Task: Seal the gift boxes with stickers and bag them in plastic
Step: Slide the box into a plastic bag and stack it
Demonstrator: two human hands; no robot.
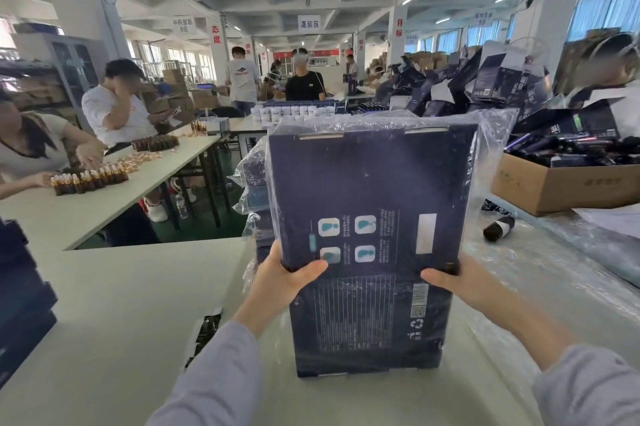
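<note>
A large dark blue gift box point(370, 190) stands upright in front of me, its printed back facing me and its lower edge near the white table point(114, 290). A clear plastic bag point(491, 134) covers its upper part and bunches at the top and right. My left hand point(277, 280) grips the box's left edge, thumb across its face. My right hand point(450, 278) holds the right edge the same way. Bagged dark boxes point(251, 179) are stacked just behind on the left.
A stack of dark boxes point(20, 294) sits at the table's left edge. A cardboard carton point(561, 183) of dark packages and a brown bottle point(498, 228) lie to the right. A sticker sheet point(204, 332) lies by my left forearm. People work at a table of small bottles point(90, 177) on the left.
</note>
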